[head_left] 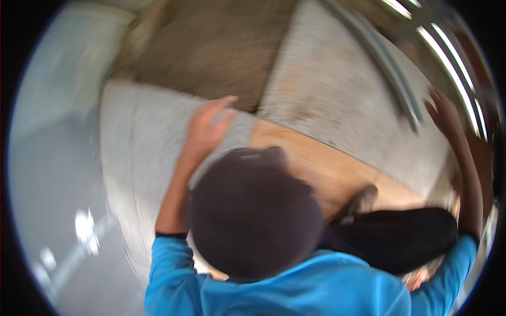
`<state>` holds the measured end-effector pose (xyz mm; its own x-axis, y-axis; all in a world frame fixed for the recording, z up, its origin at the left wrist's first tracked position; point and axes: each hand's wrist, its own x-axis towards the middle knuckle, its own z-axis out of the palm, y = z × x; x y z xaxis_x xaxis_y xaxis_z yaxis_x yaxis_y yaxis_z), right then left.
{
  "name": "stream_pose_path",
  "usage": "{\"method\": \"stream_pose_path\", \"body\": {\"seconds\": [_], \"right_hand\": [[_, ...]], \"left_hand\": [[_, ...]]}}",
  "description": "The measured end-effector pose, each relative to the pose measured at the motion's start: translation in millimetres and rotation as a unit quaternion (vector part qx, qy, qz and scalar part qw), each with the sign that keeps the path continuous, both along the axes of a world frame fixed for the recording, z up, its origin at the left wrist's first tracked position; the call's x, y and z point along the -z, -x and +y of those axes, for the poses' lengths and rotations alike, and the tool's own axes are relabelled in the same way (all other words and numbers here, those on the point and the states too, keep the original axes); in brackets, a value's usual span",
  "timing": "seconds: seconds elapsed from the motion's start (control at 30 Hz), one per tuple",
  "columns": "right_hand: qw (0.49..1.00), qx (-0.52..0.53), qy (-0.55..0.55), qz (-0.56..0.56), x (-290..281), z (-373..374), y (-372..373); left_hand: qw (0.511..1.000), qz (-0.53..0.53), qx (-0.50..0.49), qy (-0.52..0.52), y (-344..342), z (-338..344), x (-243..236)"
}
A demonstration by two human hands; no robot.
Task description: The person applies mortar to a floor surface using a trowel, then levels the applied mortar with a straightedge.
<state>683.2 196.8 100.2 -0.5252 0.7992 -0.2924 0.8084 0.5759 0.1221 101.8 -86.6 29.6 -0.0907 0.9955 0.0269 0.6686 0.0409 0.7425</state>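
My left hand [211, 126] is raised at the middle left with its fingers apart and nothing in them, above pale grey flooring [132, 126] near a brown rough patch [211, 47]. My right hand [441, 110], blurred, is raised at the upper right, fingers apart and empty, near the end of a long curved metal tube [385, 68]. Between my arms are a plywood board [295, 147], a large rounded dark cloth-covered shape [253, 210], my dark-trousered leg [395, 231] and a shoe [358, 203].
A pale grey slab [332, 68] lies under the tube. A smooth grey-blue surface with bright reflections [58, 158] runs along the left side. Slatted bright openings [445, 63] show at the upper right rim. The whole picture is blurred.
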Motion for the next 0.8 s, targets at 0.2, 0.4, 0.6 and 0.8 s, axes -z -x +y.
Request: {"method": "stream_pose_path", "body": {"seconds": [0.2, 0.4, 0.6, 0.8], "right_hand": [[0.987, 0.123, -0.034, 0.098, -39.3, -76.3, -79.3], [0.957, 0.22, -0.097, 0.164, -108.4, -185.7, -159.5], [0.87, 0.413, -0.197, 0.184, -163.6, -290.1, -242.9], [0.714, 0.633, -0.288, 0.076, -176.7, -467.8, -340.4]], "left_hand": [[0.979, 0.082, 0.184, -0.037, -71.9, 151.6, -79.5], [0.903, 0.175, 0.39, -0.047, -200.8, 263.0, -119.4], [0.837, 0.184, 0.516, 0.001, -355.7, 284.0, -131.2], [0.767, 0.094, 0.621, 0.13, -493.8, 258.2, -118.2]]}}
